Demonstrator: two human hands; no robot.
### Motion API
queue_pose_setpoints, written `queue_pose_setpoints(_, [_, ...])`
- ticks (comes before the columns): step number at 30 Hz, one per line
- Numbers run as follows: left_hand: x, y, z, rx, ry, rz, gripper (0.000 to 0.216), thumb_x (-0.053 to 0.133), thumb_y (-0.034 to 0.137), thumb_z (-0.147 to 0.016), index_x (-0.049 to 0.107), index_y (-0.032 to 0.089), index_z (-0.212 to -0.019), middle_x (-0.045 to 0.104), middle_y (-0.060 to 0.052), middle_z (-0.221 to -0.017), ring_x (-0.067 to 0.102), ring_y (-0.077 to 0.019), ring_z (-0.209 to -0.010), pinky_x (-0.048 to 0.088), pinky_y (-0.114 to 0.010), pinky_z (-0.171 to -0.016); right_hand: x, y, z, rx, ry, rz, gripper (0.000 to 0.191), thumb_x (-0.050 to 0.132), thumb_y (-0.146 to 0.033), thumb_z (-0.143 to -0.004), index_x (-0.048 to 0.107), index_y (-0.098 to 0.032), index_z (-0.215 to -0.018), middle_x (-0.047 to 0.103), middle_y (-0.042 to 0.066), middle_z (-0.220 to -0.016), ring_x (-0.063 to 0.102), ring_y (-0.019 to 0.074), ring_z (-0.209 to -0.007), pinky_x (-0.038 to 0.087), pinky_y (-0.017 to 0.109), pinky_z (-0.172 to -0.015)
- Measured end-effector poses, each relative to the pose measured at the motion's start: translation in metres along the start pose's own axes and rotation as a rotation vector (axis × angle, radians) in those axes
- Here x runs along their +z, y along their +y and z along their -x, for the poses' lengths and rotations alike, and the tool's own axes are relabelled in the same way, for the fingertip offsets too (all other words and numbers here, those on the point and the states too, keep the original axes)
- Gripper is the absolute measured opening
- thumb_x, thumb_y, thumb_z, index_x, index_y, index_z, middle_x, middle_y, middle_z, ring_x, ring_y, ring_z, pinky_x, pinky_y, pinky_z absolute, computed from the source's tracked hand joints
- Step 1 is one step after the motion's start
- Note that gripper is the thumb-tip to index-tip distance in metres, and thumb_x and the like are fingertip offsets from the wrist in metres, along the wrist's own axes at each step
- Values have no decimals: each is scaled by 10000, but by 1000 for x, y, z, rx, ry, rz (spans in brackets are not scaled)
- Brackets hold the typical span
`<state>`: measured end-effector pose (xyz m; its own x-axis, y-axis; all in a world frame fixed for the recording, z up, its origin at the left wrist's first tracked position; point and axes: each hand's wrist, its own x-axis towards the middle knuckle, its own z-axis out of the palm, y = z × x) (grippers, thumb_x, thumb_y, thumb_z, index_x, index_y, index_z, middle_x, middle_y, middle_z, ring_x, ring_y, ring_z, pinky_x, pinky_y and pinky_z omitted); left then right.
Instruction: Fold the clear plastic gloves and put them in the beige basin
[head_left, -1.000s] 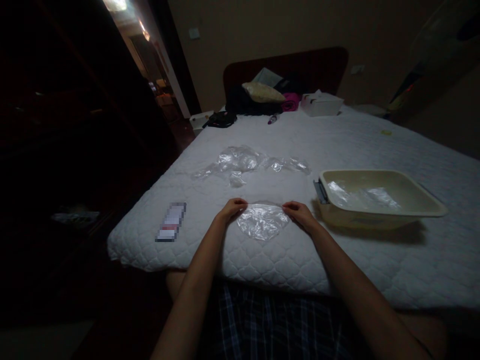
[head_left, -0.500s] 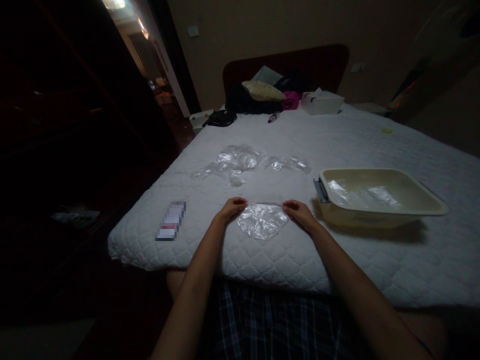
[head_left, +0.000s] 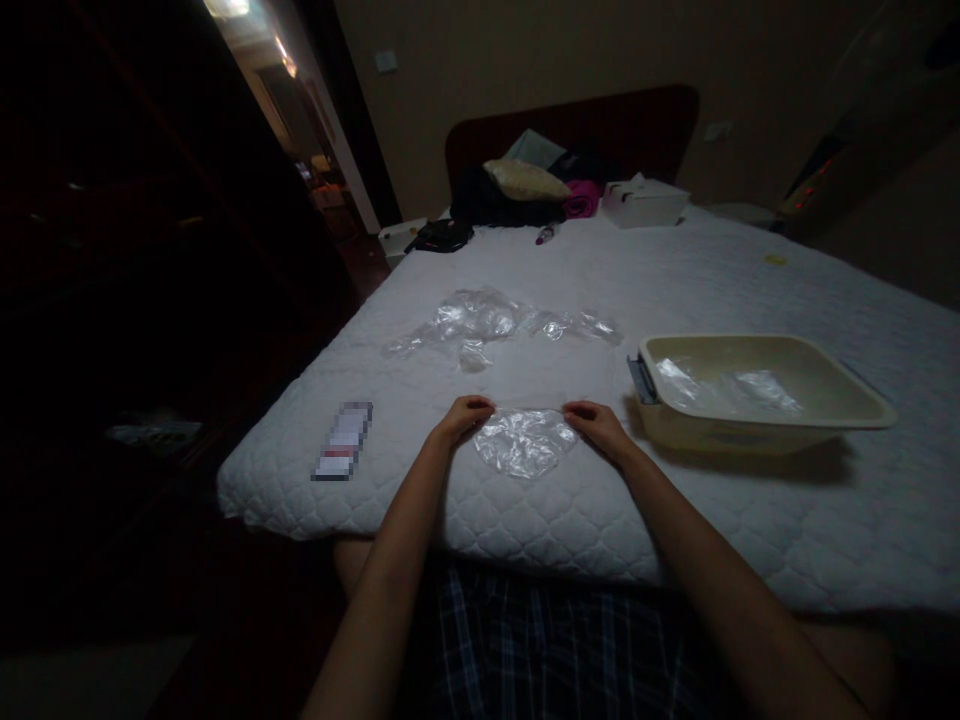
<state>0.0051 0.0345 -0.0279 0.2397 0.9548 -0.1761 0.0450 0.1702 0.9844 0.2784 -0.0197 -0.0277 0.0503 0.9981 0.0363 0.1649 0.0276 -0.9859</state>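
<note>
A crumpled clear plastic bag (head_left: 523, 443) lies on the white quilted bed (head_left: 525, 520) near its front edge. My left hand (head_left: 465, 415) pinches the bag's upper left corner. My right hand (head_left: 596, 425) pinches its upper right corner, and the top edge is stretched straight between them. Both hands rest on the quilt.
More crumpled clear plastic bags (head_left: 480, 320) lie farther up the bed. A beige plastic basin (head_left: 757, 430) with clear plastic inside stands to the right. A small flat packet (head_left: 343, 441) lies to the left. Pillows, clothes and a white box (head_left: 643, 203) sit by the headboard. The room's left side is dark.
Nothing has visibly changed in the hands or the bag; the view has only shifted slightly.
</note>
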Motion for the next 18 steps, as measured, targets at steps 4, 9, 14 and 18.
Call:
queue_pose_setpoints(4, [0,0,1,-5,15,0,302,735,289,-518,636,117,-746,553,2,-588,431,-53,-481,277,-196,-451,0,3,-1,-51,29,38,234,666,-330,-582,668,-152,-733,659,39,-708,560,147,-628,430,276,-605])
queue_pose_setpoints(9, [-1,-1,1,-6,32,-2,304,717,282,-537,658,120,-786,566,-2,-598,429,-53,-482,283,-200,-458,1,5,-1,-51,43,28,225,652,-320,-586,670,-152,-735,661,40,-709,560,148,-626,417,270,-596])
queue_pose_setpoints(14, [-3,-1,2,14,-4,-3,255,679,240,-552,660,103,-766,550,0,-560,412,-50,-457,274,-200,-447,1,2,2,-49,23,66,232,618,-316,-605,679,-142,-746,640,32,-632,524,137,-555,380,247,-514])
queue_pose_setpoints(18, [-3,-4,1,29,-30,-16,181,638,205,-551,640,108,-704,507,24,-505,401,-49,-437,244,-192,-429,1,1,3,-73,28,98,218,598,-298,-601,679,-140,-729,640,36,-651,513,129,-548,379,242,-513])
